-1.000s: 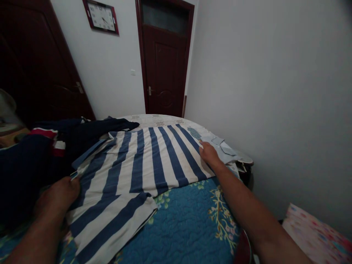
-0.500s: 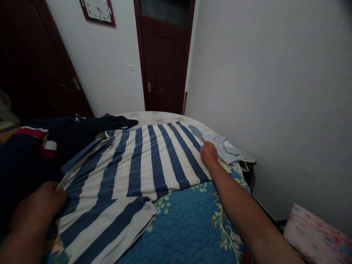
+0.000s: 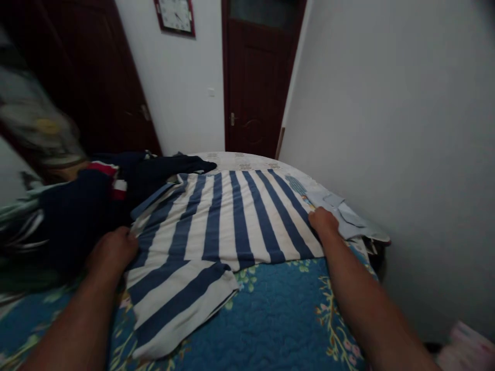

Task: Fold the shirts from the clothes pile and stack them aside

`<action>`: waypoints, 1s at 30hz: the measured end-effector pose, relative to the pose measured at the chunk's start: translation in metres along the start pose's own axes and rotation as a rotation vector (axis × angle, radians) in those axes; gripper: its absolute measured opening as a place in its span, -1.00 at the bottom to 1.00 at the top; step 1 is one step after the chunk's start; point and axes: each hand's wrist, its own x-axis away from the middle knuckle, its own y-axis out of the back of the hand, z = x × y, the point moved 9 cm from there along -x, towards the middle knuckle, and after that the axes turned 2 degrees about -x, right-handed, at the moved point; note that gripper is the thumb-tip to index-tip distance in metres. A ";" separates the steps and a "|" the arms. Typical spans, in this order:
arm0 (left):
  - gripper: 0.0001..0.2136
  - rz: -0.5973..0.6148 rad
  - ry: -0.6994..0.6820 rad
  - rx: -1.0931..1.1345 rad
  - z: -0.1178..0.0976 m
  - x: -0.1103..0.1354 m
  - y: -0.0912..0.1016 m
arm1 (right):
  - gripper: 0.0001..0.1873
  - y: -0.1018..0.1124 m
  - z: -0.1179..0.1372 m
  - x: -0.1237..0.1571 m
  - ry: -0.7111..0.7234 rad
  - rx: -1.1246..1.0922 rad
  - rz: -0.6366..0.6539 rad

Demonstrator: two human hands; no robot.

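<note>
A blue-and-white striped shirt [image 3: 240, 216] lies spread flat, its collar side to the left and one short sleeve [image 3: 185, 304] pointing toward me. My left hand [image 3: 116, 250] is closed on the shirt's left edge near the shoulder. At the right end, my right hand [image 3: 325, 221] pinches the hem, fingers closed. Just beyond that hand are a small patch of grey-green striped cloth [image 3: 296, 184] and a pale folded sheet or cloth [image 3: 342, 211]. Both fingertips are partly hidden by the hands themselves.
Under the shirt is a blue quilted floral cover [image 3: 278, 314] over a pale patterned cloth [image 3: 255, 158]. Dark clothes [image 3: 93, 206] are heaped at the left. A white wall [image 3: 417, 144] rises on the right, with a brown door [image 3: 259, 87] at the back.
The view has turned left, so everything sits further right and more of the dark clothes shows. Both hands keep hold of the shirt, which stays spread out.
</note>
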 end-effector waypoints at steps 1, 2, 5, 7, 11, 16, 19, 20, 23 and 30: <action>-0.60 0.018 -0.015 -0.025 -0.010 0.008 0.005 | -0.44 -0.004 -0.005 -0.004 -0.022 0.007 0.010; -0.59 0.015 -0.017 -0.022 -0.017 0.015 0.011 | -0.44 -0.009 -0.009 -0.009 -0.031 0.020 0.017; -0.58 -0.011 0.029 0.025 -0.024 0.024 0.020 | -0.45 -0.023 -0.008 -0.025 0.053 0.071 -0.010; -0.57 -0.027 0.044 0.061 -0.024 0.026 0.021 | -0.45 -0.026 -0.005 -0.030 0.113 0.079 -0.063; -0.55 -0.074 0.053 0.143 -0.023 0.029 0.023 | -0.43 -0.025 -0.005 -0.029 0.140 0.010 -0.120; -0.40 -0.094 -0.014 0.189 -0.036 0.031 0.025 | -0.54 -0.024 0.003 -0.028 0.246 -0.060 -0.122; -0.32 -0.097 -0.025 0.209 -0.039 0.032 0.026 | -0.54 -0.017 0.004 -0.029 0.318 -0.081 -0.174; -0.31 -0.110 -0.026 0.231 -0.038 0.032 0.028 | -0.53 -0.012 0.000 -0.030 0.298 -0.091 -0.215; -0.32 -0.151 0.017 0.328 -0.033 0.031 0.033 | -0.48 -0.001 -0.022 -0.034 0.148 -0.119 -0.324; -0.38 -0.206 0.043 0.275 -0.031 0.032 0.037 | -0.51 -0.016 -0.024 -0.031 0.124 -0.012 -0.174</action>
